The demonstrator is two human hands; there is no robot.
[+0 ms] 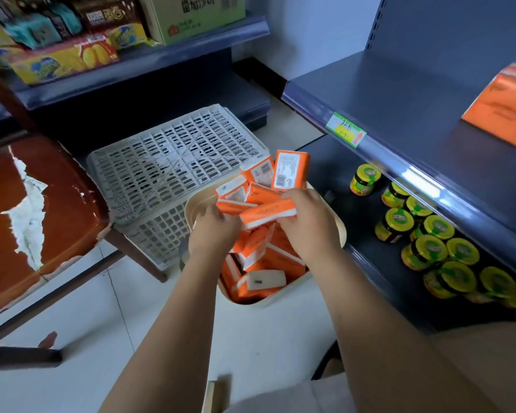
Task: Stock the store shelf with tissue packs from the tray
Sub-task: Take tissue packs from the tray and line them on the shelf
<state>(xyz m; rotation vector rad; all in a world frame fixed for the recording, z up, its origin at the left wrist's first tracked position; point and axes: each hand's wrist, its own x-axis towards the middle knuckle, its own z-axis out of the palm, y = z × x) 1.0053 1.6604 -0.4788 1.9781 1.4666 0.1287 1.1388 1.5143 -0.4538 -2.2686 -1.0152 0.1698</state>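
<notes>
A cream tray (340,231) on the floor holds several orange-and-white tissue packs (259,281) in a loose heap. My right hand (307,222) grips one tissue pack (268,214) at its right end, held crosswise just above the heap. My left hand (215,231) reaches into the tray's left side and its fingers close on the packs there, touching the same pack's left end. One pack (289,169) stands upright at the tray's far edge. On the dark blue shelf (399,99) to the right, a stack of orange tissue packs (504,105) lies near the right edge.
An overturned white plastic crate (167,171) sits just behind the tray. Several yellow-lidded jars (429,234) fill the lower shelf at right. A worn brown chair (27,210) stands at left. Snack boxes (63,59) line the far-left shelf.
</notes>
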